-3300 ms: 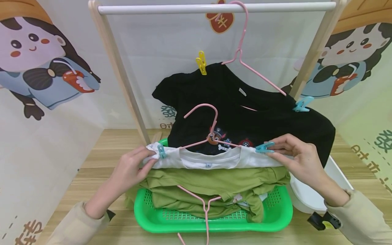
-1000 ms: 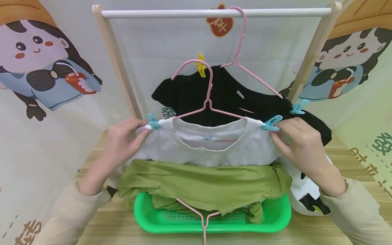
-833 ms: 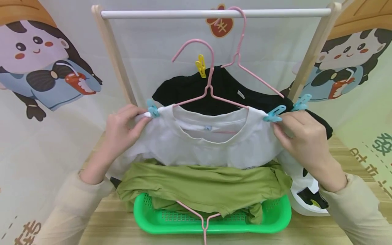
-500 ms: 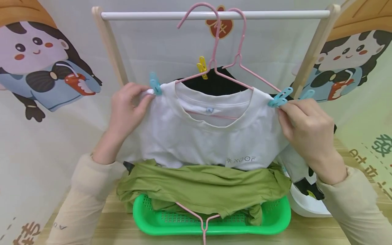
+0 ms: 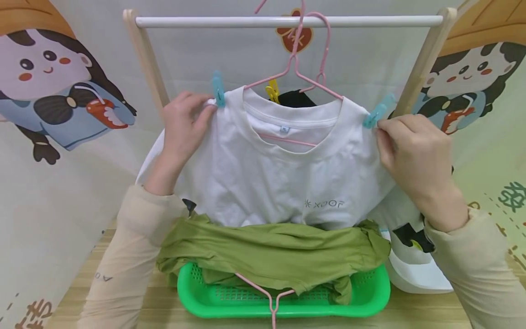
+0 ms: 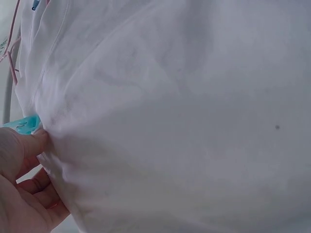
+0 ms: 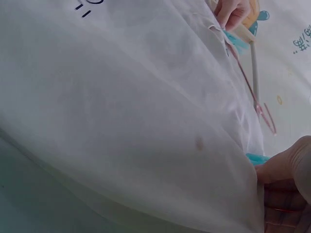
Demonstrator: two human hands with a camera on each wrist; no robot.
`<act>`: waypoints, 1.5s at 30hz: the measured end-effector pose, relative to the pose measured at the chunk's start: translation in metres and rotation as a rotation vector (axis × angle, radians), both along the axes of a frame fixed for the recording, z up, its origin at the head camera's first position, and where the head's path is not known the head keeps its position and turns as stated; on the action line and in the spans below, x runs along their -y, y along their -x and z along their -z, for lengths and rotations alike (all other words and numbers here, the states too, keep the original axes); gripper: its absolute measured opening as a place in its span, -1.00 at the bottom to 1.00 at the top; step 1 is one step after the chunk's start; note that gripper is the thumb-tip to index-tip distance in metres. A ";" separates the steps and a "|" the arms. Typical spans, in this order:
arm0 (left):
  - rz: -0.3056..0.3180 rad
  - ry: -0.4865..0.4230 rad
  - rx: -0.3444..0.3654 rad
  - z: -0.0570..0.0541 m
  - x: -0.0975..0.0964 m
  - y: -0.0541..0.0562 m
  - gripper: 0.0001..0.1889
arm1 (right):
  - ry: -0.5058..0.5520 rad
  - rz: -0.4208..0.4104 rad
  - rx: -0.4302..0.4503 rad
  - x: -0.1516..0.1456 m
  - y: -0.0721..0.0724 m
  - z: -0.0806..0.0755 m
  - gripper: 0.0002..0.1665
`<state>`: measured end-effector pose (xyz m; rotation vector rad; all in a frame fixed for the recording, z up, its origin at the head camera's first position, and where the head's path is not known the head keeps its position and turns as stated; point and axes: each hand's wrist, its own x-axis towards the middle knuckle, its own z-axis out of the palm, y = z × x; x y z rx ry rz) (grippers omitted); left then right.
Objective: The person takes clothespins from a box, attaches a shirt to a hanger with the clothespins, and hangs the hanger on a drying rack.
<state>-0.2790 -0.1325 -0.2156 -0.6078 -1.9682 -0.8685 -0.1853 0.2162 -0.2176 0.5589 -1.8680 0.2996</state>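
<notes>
A white T-shirt (image 5: 279,183) on a pink clothes hanger (image 5: 296,41) is stretched between the hands. My left hand (image 5: 185,128) pinches its shoulder beside a blue clothespin (image 5: 218,90); the left wrist view shows the thumb (image 6: 34,141) on the cloth. On the other shoulder, my right hand (image 5: 421,157) pinches the cloth beside another blue clothespin (image 5: 377,113). The hanger's hook overlaps the rail (image 5: 205,22) in the head view, its top cut off by the frame edge. The shirt's lower part is hidden behind an olive garment (image 5: 271,249).
A wooden-sided rack carries another pink hanger (image 5: 327,41) with a black shirt (image 5: 297,98), mostly hidden, and a yellow clothespin (image 5: 272,91). The olive garment and a lower pink hanger (image 5: 272,305) lie over a green basket (image 5: 283,311). A white container (image 5: 423,276) stands right.
Both hands have raised the white T-shirt and its hanger from just above the basket up to the rail. More of the shirt front now shows, and the black shirt has become mostly covered.
</notes>
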 end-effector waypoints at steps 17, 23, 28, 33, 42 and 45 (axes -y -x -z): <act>-0.024 0.025 0.054 0.006 -0.003 0.009 -0.83 | -0.171 0.051 0.091 -0.002 -0.006 -0.008 -0.78; -0.015 0.017 0.038 0.006 -0.004 0.014 -0.83 | -0.124 0.023 0.080 0.000 -0.003 -0.013 -0.84; -0.025 -0.018 0.054 0.008 -0.003 0.018 -0.84 | -0.161 0.008 0.096 0.002 -0.002 -0.023 -0.82; -0.017 0.000 0.114 0.011 0.000 0.017 -0.83 | -0.179 0.017 0.121 0.002 -0.003 -0.021 -0.83; -0.047 0.075 0.212 0.022 0.004 0.018 -0.80 | -0.231 -0.009 0.115 0.001 -0.001 -0.003 -0.91; -0.044 0.074 0.217 0.024 0.005 0.020 -0.79 | -0.220 -0.018 0.104 0.001 -0.001 -0.001 -0.92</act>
